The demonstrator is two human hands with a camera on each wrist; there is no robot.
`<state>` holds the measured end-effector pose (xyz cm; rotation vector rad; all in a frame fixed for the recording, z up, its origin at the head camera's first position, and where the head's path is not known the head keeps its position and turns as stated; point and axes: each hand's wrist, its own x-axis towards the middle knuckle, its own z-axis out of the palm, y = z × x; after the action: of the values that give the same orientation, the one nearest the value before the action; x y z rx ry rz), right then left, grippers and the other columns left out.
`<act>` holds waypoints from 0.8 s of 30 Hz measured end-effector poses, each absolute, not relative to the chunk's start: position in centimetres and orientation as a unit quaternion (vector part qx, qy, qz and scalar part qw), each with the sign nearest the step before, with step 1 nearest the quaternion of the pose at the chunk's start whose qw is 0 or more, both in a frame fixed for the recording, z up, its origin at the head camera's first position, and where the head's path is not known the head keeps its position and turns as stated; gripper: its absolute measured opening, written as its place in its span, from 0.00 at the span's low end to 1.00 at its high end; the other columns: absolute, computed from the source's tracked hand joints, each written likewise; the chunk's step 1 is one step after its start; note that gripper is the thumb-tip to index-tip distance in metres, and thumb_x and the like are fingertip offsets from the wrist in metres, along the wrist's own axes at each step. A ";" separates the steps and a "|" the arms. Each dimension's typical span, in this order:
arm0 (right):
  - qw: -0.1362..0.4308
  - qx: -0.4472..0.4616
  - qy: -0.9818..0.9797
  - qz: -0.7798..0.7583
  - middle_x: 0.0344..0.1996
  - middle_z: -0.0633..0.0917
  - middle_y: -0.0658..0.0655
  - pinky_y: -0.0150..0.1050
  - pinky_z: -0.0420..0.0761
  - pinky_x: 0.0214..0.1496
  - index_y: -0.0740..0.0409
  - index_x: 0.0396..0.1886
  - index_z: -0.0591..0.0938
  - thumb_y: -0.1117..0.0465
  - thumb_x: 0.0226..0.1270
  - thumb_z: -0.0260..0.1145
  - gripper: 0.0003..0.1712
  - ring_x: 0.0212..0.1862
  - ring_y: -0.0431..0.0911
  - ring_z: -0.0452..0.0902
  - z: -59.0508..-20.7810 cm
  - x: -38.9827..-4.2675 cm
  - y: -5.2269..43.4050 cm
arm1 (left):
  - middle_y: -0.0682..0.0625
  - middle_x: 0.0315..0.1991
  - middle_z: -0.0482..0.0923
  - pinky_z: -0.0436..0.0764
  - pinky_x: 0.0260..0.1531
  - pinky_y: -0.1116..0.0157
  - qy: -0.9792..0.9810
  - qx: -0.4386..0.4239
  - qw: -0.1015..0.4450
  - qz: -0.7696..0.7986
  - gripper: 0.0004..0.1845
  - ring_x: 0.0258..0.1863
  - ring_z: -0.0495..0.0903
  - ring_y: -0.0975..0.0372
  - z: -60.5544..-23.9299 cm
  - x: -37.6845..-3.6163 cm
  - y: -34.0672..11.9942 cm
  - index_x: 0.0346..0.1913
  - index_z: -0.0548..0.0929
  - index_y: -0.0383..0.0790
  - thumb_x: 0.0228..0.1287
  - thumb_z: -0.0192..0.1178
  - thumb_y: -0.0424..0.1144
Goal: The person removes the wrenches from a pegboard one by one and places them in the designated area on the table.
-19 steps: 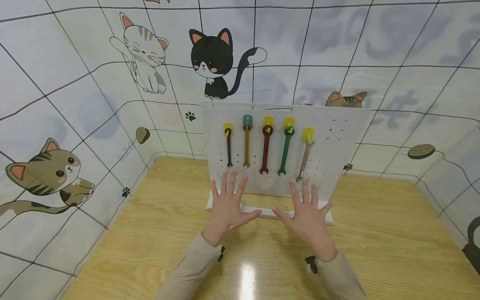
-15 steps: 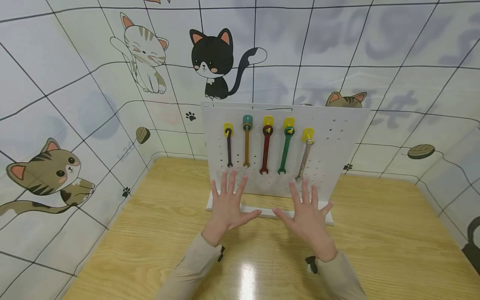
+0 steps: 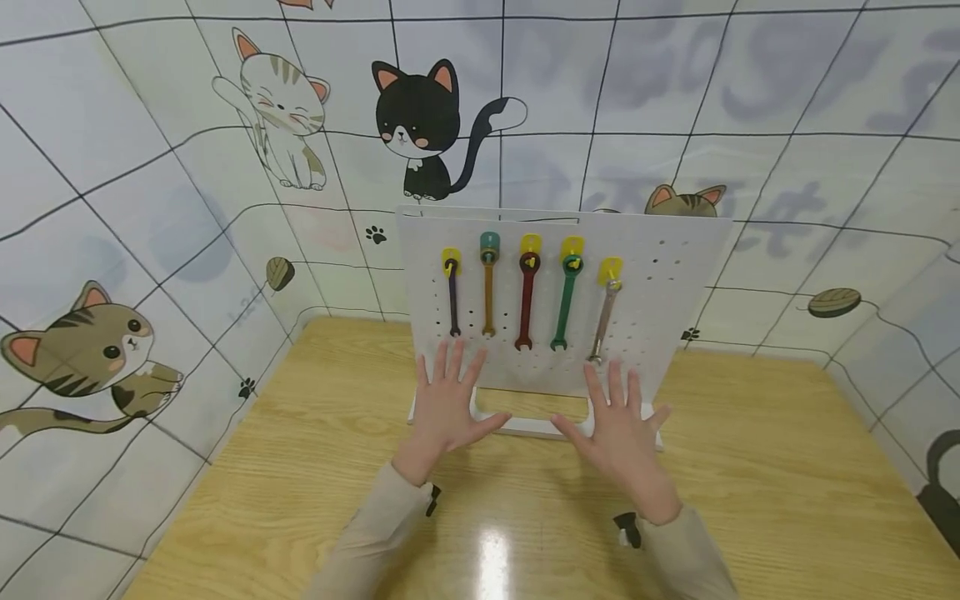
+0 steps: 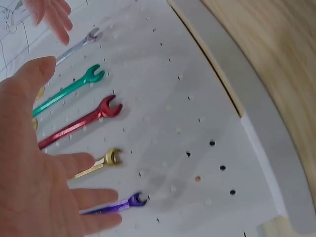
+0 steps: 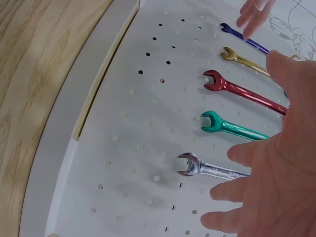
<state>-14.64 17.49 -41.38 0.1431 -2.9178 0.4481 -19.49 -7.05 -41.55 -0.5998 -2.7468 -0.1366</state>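
Note:
Both hands are held up with fingers spread in front of a white pegboard point(image 3: 652, 317), holding nothing. Several combination wrenches hang upright on it in a row: purple point(image 3: 453, 308), gold point(image 3: 489, 302), red point(image 3: 527, 307), green point(image 3: 564, 308) and silver point(image 3: 603, 325). My left hand point(image 3: 446, 414) is nearest the purple and gold wrenches, its fingertips just below their lower ends in the head view. Just under the silver wrench is my right hand point(image 3: 621, 436). The wrist views show open wrench ends beyond the fingers; whether the fingers touch the board, I cannot tell.
The pegboard stands on a white base point(image 3: 536, 427) on a wooden table point(image 3: 315, 433). Yellow hooks point(image 3: 531, 243) and one teal hook point(image 3: 490, 242) carry the wrenches. Behind is a wall covering point(image 3: 555, 100) with cat drawings. A dark object point(image 3: 941, 492) lies at the right edge.
The hands have drifted slightly apart, the left one leftward and the right one a little rightward. The head view has shifted slightly. The wrenches still hang in place.

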 end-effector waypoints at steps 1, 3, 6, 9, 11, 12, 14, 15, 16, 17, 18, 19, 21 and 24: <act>0.094 0.048 -0.983 0.153 0.71 0.47 0.70 0.80 0.40 0.49 0.56 0.74 0.52 0.32 0.59 0.56 0.52 0.70 0.69 0.38 -41.3 -14.7 17.6 | 0.40 0.69 0.57 0.54 0.60 0.39 -0.960 -0.218 0.165 -0.054 0.46 0.68 0.54 0.44 -41.4 -19.7 -7.4 0.69 0.63 0.45 0.51 0.55 0.70; 0.103 0.050 -0.980 0.162 0.71 0.49 0.70 0.80 0.42 0.49 0.57 0.73 0.53 0.33 0.59 0.58 0.51 0.69 0.69 0.41 -41.1 -14.8 17.8 | 0.40 0.62 0.69 0.59 0.58 0.41 -0.954 -0.235 0.170 -0.070 0.39 0.62 0.65 0.45 -41.1 -20.3 -8.1 0.63 0.71 0.41 0.54 0.57 0.65; 0.128 0.058 -0.975 0.173 0.70 0.53 0.71 0.78 0.48 0.50 0.58 0.72 0.55 0.36 0.60 0.59 0.49 0.68 0.68 0.46 -41.0 -15.0 18.3 | 0.41 0.46 0.81 0.68 0.52 0.45 -0.945 -0.258 0.175 -0.102 0.26 0.48 0.77 0.47 -40.4 -21.4 -9.7 0.51 0.79 0.36 0.58 0.61 0.53; 0.174 0.075 -0.962 0.195 0.67 0.59 0.73 0.74 0.55 0.53 0.63 0.70 0.59 0.41 0.62 0.61 0.45 0.66 0.69 0.53 -41.0 -15.3 18.8 | 0.41 0.37 0.84 0.75 0.44 0.50 -0.937 -0.273 0.179 -0.127 0.17 0.37 0.81 0.48 -39.8 -22.6 -11.4 0.43 0.83 0.32 0.58 0.64 0.44; 0.207 0.089 -0.950 0.215 0.65 0.62 0.74 0.69 0.58 0.56 0.66 0.68 0.61 0.45 0.63 0.62 0.42 0.64 0.69 0.56 -41.0 -15.5 19.0 | 0.40 0.36 0.84 0.77 0.39 0.53 -0.937 -0.274 0.171 -0.130 0.15 0.35 0.82 0.49 -39.4 -23.5 -12.6 0.41 0.83 0.30 0.57 0.64 0.40; 0.222 0.096 -0.944 0.225 0.63 0.63 0.75 0.67 0.60 0.56 0.68 0.66 0.62 0.47 0.63 0.63 0.41 0.63 0.70 0.58 -41.0 -15.6 19.2 | 0.40 0.35 0.83 0.78 0.37 0.55 -0.938 -0.275 0.166 -0.132 0.14 0.33 0.82 0.50 -39.2 -23.9 -13.1 0.40 0.83 0.30 0.57 0.64 0.39; 0.240 0.106 -0.931 0.254 0.61 0.65 0.76 0.64 0.60 0.58 0.71 0.65 0.63 0.52 0.64 0.63 0.38 0.62 0.70 0.59 -40.9 -15.8 19.4 | 0.40 0.33 0.83 0.78 0.33 0.57 -0.941 -0.274 0.149 -0.130 0.12 0.31 0.82 0.51 -38.8 -24.6 -14.1 0.38 0.83 0.30 0.58 0.63 0.38; 0.245 0.109 -0.926 0.267 0.61 0.66 0.76 0.63 0.61 0.59 0.73 0.64 0.63 0.53 0.64 0.63 0.37 0.62 0.69 0.60 -40.8 -15.8 19.5 | 0.40 0.32 0.83 0.78 0.32 0.57 -0.943 -0.273 0.140 -0.129 0.10 0.30 0.81 0.52 -38.5 -24.9 -14.5 0.36 0.83 0.31 0.58 0.63 0.37; 0.245 0.109 -0.922 0.280 0.60 0.66 0.76 0.63 0.61 0.59 0.74 0.64 0.63 0.55 0.64 0.63 0.36 0.62 0.69 0.60 -40.8 -15.9 19.6 | 0.41 0.31 0.83 0.78 0.31 0.57 -0.945 -0.271 0.129 -0.132 0.09 0.30 0.81 0.52 -38.2 -25.2 -14.9 0.33 0.82 0.31 0.58 0.62 0.37; 0.246 0.108 -0.918 0.291 0.60 0.67 0.76 0.62 0.61 0.59 0.75 0.63 0.63 0.56 0.64 0.63 0.36 0.61 0.69 0.60 -40.7 -15.9 19.7 | 0.41 0.30 0.82 0.78 0.30 0.57 -0.946 -0.269 0.122 -0.131 0.08 0.30 0.81 0.52 -37.9 -25.4 -15.2 0.31 0.81 0.32 0.58 0.62 0.36; 0.246 0.108 -0.915 0.302 0.59 0.67 0.76 0.62 0.61 0.59 0.76 0.63 0.63 0.57 0.64 0.63 0.35 0.61 0.68 0.61 -40.6 -16.0 19.8 | 0.41 0.30 0.82 0.78 0.31 0.57 -0.947 -0.267 0.114 -0.135 0.08 0.30 0.81 0.52 -37.7 -25.7 -15.5 0.30 0.81 0.32 0.58 0.62 0.36; 0.246 0.106 -0.911 0.313 0.59 0.68 0.76 0.62 0.61 0.59 0.76 0.63 0.63 0.58 0.64 0.63 0.35 0.61 0.68 0.61 -40.5 -16.0 19.8 | 0.41 0.30 0.82 0.77 0.33 0.56 -0.948 -0.266 0.107 -0.137 0.08 0.30 0.81 0.52 -37.4 -26.0 -15.8 0.30 0.80 0.32 0.59 0.61 0.36; 0.250 0.105 -0.904 0.329 0.58 0.69 0.76 0.61 0.62 0.58 0.77 0.62 0.63 0.61 0.64 0.63 0.34 0.61 0.67 0.62 -40.2 -16.2 19.9 | 0.39 0.33 0.82 0.77 0.38 0.54 -0.950 -0.260 0.095 -0.145 0.09 0.33 0.81 0.50 -36.8 -26.6 -16.3 0.32 0.80 0.30 0.59 0.61 0.35; 0.260 0.106 -0.898 0.339 0.57 0.69 0.76 0.60 0.63 0.58 0.78 0.61 0.64 0.65 0.62 0.63 0.32 0.60 0.67 0.63 -40.0 -16.4 20.1 | 0.36 0.37 0.82 0.77 0.42 0.51 -0.954 -0.249 0.082 -0.149 0.14 0.36 0.81 0.48 -35.9 -27.3 -16.9 0.40 0.81 0.26 0.59 0.62 0.36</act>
<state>-16.42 20.06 -39.99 0.2875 -2.4312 0.9192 -27.33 -16.94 -35.86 -0.7437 -2.8488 -0.4443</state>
